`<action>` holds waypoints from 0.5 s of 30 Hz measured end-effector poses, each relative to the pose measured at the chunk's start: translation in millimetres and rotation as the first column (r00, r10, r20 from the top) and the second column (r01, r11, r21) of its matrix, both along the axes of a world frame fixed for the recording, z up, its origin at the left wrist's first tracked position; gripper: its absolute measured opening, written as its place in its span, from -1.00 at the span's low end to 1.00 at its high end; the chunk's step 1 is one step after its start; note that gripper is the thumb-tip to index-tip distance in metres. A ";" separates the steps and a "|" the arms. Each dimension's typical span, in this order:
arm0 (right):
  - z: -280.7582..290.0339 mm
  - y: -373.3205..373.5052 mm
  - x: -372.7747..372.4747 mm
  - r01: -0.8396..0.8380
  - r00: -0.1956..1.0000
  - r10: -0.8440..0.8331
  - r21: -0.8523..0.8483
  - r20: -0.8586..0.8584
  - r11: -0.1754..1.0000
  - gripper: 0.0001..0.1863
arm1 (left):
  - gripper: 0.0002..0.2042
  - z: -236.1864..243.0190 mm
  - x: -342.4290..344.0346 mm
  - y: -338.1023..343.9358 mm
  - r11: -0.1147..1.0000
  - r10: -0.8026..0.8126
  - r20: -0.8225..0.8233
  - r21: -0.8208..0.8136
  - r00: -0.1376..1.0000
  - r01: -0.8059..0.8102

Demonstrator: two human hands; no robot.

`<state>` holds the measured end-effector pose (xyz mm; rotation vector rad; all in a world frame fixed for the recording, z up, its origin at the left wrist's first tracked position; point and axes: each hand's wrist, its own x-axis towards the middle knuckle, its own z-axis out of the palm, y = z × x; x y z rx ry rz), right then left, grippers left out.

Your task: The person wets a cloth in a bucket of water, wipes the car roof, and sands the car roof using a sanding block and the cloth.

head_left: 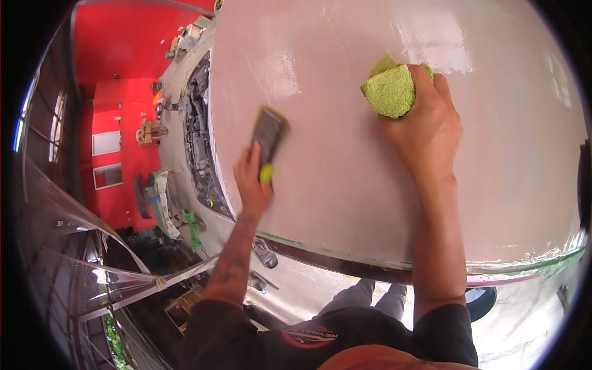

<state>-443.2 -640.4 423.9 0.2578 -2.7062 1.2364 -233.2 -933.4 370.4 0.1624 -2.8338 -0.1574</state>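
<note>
A broad, pale grey-pink car panel (345, 185), shiny with wet streaks, lies under both hands. My right hand (431, 126) is closed around a bunched lime-green cloth (390, 92) with a nubby surface, over the panel's far right part. The hand hides some of the cloth. Nearer the panel's left side, my left hand (251, 179) grips a dark, flat sanding block (270, 131), slightly blurred and tilted up to the right. A bright yellow-green patch (266, 173) shows at the block's lower end, beside the fingers; what it is I cannot tell.
An exposed engine bay (203, 135) borders the panel on the left. Green masking (296, 245) runs along its near edge. A dark round tub (481, 302) stands on the floor at lower right. Clear plastic sheeting (92, 228) hangs at left, before a red wall (117, 43).
</note>
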 end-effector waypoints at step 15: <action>-4.4 -9.0 1.5 0.059 0.998 -0.055 0.126 -0.038 0.990 -0.52 | -0.46 1.2 -12.0 18.4 1.000 0.026 -0.077 -0.008 0.997 -0.027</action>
